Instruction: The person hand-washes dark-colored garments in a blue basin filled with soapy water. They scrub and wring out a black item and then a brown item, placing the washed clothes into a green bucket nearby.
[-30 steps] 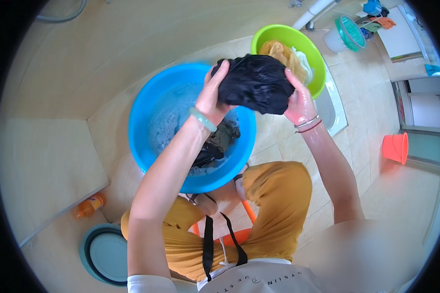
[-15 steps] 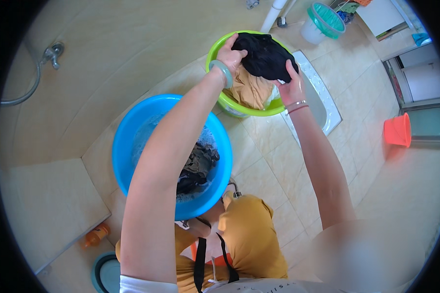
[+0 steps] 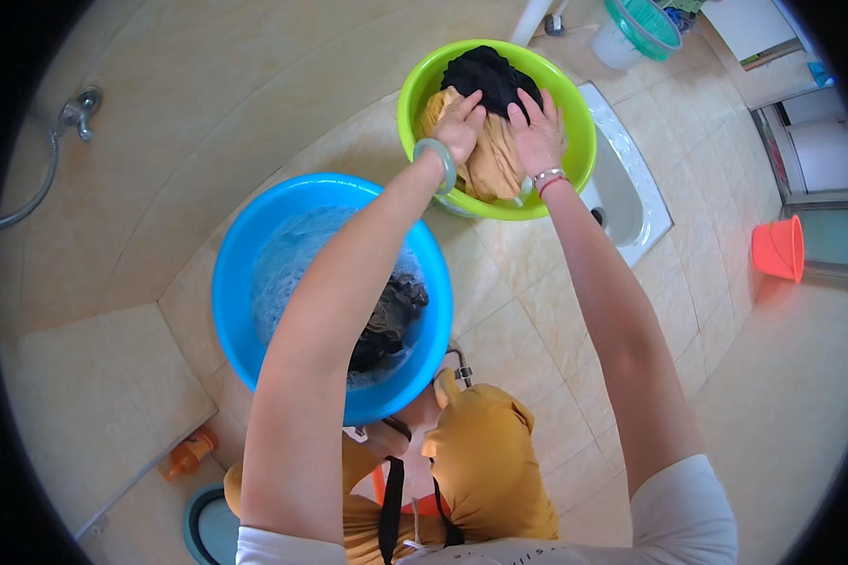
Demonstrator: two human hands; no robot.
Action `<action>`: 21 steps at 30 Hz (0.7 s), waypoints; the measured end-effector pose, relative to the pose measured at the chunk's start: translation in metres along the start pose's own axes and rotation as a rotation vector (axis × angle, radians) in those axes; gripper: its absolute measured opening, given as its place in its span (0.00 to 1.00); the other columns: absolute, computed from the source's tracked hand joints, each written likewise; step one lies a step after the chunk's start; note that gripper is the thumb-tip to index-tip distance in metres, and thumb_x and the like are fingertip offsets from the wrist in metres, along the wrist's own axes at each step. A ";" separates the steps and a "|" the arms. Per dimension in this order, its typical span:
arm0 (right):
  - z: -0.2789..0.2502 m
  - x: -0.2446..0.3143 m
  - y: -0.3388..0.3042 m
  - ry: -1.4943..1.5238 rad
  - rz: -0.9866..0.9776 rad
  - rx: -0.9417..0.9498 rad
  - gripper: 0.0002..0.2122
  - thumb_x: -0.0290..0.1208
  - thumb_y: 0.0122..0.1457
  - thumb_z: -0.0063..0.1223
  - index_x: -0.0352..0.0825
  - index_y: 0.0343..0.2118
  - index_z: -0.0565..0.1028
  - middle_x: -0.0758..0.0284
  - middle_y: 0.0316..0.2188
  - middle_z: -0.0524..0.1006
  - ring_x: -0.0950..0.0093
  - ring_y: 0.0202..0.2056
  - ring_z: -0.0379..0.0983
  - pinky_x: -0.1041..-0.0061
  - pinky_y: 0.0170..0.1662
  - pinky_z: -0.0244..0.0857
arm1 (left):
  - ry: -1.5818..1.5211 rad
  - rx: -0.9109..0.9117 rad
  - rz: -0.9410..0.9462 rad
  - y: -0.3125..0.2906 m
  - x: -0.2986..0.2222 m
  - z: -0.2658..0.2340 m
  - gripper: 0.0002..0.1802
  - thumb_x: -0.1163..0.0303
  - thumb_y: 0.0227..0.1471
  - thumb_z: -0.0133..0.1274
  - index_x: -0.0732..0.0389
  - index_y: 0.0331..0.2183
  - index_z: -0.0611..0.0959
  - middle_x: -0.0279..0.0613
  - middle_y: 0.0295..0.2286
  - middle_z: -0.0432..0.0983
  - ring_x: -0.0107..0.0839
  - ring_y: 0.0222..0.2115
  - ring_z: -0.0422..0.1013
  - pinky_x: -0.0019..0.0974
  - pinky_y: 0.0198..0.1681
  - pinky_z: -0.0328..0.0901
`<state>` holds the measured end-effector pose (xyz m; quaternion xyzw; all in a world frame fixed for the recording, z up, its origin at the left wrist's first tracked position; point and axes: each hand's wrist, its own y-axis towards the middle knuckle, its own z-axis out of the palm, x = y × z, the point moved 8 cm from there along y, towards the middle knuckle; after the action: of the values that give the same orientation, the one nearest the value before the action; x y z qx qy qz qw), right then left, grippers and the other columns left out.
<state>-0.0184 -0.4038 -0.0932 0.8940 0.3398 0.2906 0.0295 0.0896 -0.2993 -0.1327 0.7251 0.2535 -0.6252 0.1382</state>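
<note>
A green basin [image 3: 575, 160] on the tiled floor holds tan clothes [image 3: 495, 169] with a black garment [image 3: 485, 75] lying on top. My left hand [image 3: 459, 127], a pale bangle on its wrist, rests on the tan clothes at the black garment's near edge. My right hand [image 3: 535, 132], bracelets on its wrist, lies flat beside it with the fingertips on the black garment. Nearer to me a blue basin [image 3: 245, 282] holds foamy water and dark wet clothes [image 3: 386, 320], partly hidden by my left forearm.
A white squat toilet pan [image 3: 631, 198] lies right of the green basin. An orange bucket [image 3: 779, 248] stands far right, a teal-rimmed white bucket [image 3: 636, 24] at the top. A tap with hose [image 3: 75, 113] is on the left wall. An orange bottle [image 3: 190, 452] lies bottom left.
Both hands carried the black garment from above the blue basin across to the green basin and set it down on the tan clothes. The fingers have loosened and now lie on the pile.
</note>
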 end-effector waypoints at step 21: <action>0.116 0.166 -0.292 0.998 0.368 1.230 0.20 0.42 0.63 0.45 0.36 0.53 0.71 0.65 0.52 0.72 0.78 0.53 0.65 0.73 0.55 0.58 | -0.743 -0.077 -0.567 -0.339 0.120 -0.148 0.34 0.46 0.60 0.40 0.56 0.61 0.61 0.46 0.60 0.55 0.38 0.60 0.53 0.41 0.62 0.48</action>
<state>-0.0283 -0.0586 -0.1798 0.5570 0.2593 0.4163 -0.6703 0.0409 0.0829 -0.1834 0.3487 0.3982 -0.8455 0.0702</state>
